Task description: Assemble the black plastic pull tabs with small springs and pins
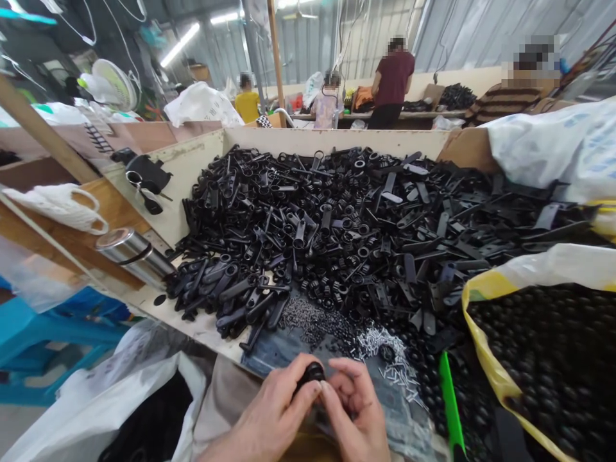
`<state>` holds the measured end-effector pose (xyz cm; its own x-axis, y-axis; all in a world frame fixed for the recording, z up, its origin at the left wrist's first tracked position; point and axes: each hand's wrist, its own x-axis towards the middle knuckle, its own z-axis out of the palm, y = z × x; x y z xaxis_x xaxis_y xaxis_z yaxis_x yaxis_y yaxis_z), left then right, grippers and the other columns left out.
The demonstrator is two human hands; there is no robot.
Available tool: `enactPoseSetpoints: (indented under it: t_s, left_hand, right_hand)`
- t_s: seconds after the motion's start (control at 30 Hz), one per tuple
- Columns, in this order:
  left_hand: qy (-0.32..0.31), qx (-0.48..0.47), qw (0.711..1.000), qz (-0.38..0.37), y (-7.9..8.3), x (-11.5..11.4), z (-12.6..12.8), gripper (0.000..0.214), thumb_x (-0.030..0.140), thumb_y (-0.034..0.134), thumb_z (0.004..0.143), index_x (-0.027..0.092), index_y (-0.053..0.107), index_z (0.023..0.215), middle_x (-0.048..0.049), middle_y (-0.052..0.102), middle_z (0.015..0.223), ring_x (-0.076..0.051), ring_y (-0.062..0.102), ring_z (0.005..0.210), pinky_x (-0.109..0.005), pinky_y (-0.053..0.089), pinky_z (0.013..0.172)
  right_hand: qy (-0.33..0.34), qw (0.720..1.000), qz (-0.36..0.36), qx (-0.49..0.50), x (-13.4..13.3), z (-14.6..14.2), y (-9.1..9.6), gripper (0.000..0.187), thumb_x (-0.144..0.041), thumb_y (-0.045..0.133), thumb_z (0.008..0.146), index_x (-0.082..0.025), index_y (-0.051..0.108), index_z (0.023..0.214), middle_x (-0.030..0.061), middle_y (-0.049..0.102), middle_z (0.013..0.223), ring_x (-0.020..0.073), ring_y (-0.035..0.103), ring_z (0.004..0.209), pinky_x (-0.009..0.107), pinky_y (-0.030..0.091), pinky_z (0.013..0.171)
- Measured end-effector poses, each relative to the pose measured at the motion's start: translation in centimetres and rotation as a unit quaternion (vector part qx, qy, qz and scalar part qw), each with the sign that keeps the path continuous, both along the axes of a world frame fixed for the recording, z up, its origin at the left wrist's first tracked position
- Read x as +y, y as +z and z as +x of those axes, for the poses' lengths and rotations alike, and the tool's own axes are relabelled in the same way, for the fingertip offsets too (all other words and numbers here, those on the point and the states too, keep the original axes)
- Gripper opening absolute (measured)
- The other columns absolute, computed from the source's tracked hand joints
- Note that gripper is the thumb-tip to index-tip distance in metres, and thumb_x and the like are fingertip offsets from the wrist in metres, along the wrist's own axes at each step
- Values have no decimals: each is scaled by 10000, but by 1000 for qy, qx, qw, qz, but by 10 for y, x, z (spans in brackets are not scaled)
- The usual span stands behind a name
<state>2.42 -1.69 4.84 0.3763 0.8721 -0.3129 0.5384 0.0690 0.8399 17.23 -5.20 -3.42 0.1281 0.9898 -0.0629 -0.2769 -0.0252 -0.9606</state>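
Observation:
My left hand and my right hand meet at the bottom middle of the head view, near the table's front edge. Both are closed in a pinch round a small round black plastic part, held between thumbs and fingertips. Just beyond the hands lie a heap of small dark screws and a scatter of small silver pins. A large pile of black plastic levers and rings fills the wooden tray behind them.
A yellow-rimmed bag of black round parts stands at right, with a green tool beside it. A steel flask and scissors lie at left. White bags sit below left. Several people work at a far bench.

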Motion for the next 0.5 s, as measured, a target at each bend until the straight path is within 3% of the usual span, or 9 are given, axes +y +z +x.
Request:
enactPoseSetpoints:
  t_s: [0.17, 0.3, 0.4, 0.5]
  left_hand:
    - [-20, -16, 999, -29, 4, 2, 1, 361, 480, 440, 1058, 264, 695, 1195, 7, 662, 741, -195, 592, 716, -271, 445, 723]
    - [-16, 12, 999, 48, -2, 0, 1, 308, 423, 524, 1034, 290, 736, 1215, -74, 759, 1126, -272, 656, 1052, -314, 466, 939]
    - [-43, 44, 992, 109, -9, -2, 0, 387, 282, 500, 1023, 296, 679, 1366, -107, 709, 1284, -317, 608, 1205, -410, 394, 1101]
    - [-7, 40, 996, 77, -14, -5, -3, 480, 238, 521, 987, 270, 571, 1464, -118, 670, 1375, -322, 580, 1278, -449, 368, 1138]
  right_hand:
    - [71, 997, -19, 38, 4, 11, -6, 381, -557, 714, 955, -241, 584, 1123, -56, 612, 611, 148, 603, 554, 232, 454, 560]
    - [139, 989, -16, 48, 15, 32, 5, 405, -563, 773, 899, -224, 639, 1074, 8, 667, 816, 129, 570, 631, 235, 458, 587]
    - [169, 982, -63, 49, 25, 41, 19, 512, -631, 755, 881, -220, 646, 1166, -2, 654, 817, 68, 401, 481, 191, 341, 451]
    - [144, 985, -88, 30, 30, 38, 25, 548, -641, 776, 850, -206, 672, 1167, -20, 643, 737, 47, 298, 435, 167, 236, 405]
